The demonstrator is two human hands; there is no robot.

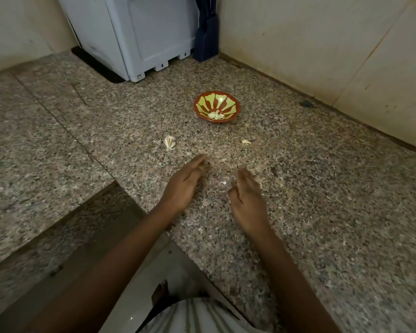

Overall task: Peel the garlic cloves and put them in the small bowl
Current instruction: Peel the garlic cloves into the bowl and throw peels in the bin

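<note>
Head view: grey appliance (pixel 142 32) behind small bowl (pixel 216 100), garlic skin (pixel 169 142) nearby.

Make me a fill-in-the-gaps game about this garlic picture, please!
1. The small bowl holds peeled ____.
2. On the speckled counter stands just ____ bowl.
3. The garlic piece outside the bowl lies nearer the ____ hand than the right hand.

Missing words: garlic; one; left.
</note>
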